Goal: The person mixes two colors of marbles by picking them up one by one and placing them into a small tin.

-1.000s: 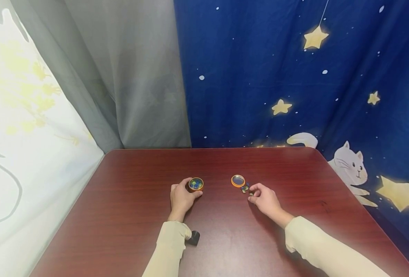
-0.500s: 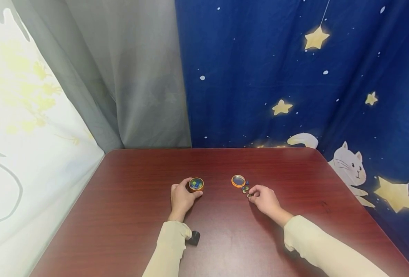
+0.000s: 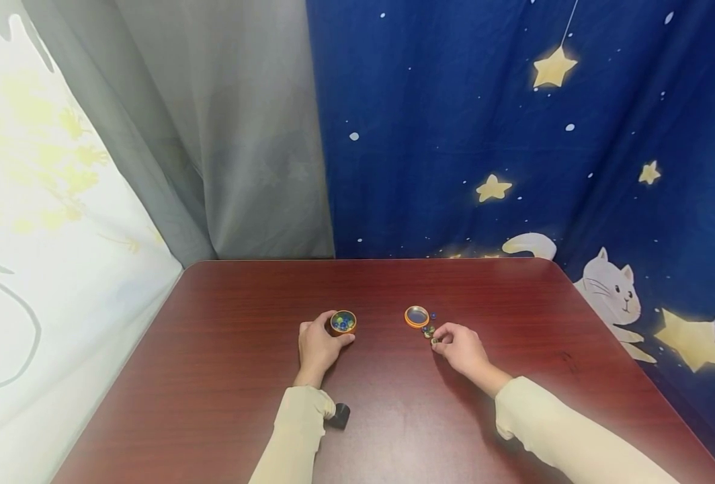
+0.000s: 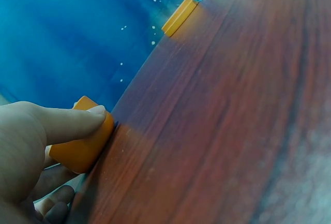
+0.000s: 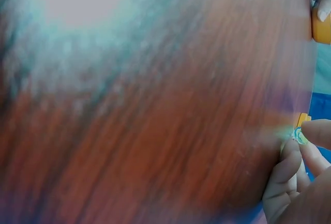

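Note:
My left hand (image 3: 318,344) grips a small round orange tin (image 4: 85,149) around its side, thumb in front. Blue and green glass marbles (image 3: 343,323) fill much of the tin, which stands upright on the table. To the right, the orange lid (image 3: 416,316) lies flat. Beside it rest several loose marbles (image 3: 428,331), and a single blue marble (image 3: 433,315) sits a little farther back. With thumb and fingertips, my right hand (image 3: 463,351) pinches a clear greenish marble (image 5: 298,135) close to this group; the fingers partly cover it.
The reddish-brown wooden table (image 3: 388,403) reaches back to a grey curtain (image 3: 261,134) and a blue starry curtain (image 3: 424,134). A black object (image 3: 339,416) is at the left cuff. White patterned fabric (image 3: 61,269) hangs on the left.
My right hand and the marble at its fingertips have shifted slightly left towards the loose marbles. The single blue marble has rolled a little away, to the back. My left hand stays on the tin.

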`<state>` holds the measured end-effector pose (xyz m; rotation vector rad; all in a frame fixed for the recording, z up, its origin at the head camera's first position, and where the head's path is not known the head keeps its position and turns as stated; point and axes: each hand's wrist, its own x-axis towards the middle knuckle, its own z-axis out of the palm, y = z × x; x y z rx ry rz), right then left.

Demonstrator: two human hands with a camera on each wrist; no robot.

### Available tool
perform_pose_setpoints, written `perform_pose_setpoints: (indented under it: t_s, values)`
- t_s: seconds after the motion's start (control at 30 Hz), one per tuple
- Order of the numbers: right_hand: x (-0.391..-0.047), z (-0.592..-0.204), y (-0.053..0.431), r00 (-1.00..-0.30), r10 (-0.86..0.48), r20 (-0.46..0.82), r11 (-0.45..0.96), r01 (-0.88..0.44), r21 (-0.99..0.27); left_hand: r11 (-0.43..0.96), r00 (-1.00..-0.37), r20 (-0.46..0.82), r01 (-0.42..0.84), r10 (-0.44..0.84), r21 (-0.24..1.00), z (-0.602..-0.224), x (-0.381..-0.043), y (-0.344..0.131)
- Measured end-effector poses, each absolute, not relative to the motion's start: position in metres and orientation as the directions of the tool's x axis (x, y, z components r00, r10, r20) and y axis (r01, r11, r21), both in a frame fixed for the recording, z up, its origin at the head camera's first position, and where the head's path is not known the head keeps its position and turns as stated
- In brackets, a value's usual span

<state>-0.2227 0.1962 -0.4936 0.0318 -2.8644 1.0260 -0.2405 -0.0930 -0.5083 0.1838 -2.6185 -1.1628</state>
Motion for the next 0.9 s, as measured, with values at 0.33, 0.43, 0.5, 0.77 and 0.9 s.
perform_pose_setpoints:
  t_s: [0.33,0.43,0.5,0.77,0.9]
  values:
    - [-0.216,-0.49,0.18,-0.99,0.024,0.137,0.652,-0.089,-0.753,0.678,-0.953,0.207,0.002,-0.221,0.735,-0.51,-0.24,-0.093]
    - [-0.215,-0.489,0.17,-0.991,0.031,0.133,0.593,-0.088,-0.8,0.678,-0.951,0.214,0.007,-0.222,0.735,-0.51,-0.24,-0.093]
    - [-0.214,-0.488,0.164,-0.992,0.032,0.124,0.55,-0.086,-0.831,0.676,-0.951,0.213,0.006,-0.224,0.737,-0.51,-0.24,-0.092]
    - [-0.214,-0.487,0.137,-0.994,-0.001,0.107,0.443,-0.096,-0.892,0.673,-0.952,0.205,-0.001,-0.227,0.739,-0.509,-0.24,-0.091]
    - [-0.216,-0.485,0.123,-0.994,-0.031,0.108,0.437,-0.111,-0.893,0.67,-0.952,0.198,-0.011,-0.235,0.743,-0.509,-0.24,-0.091]
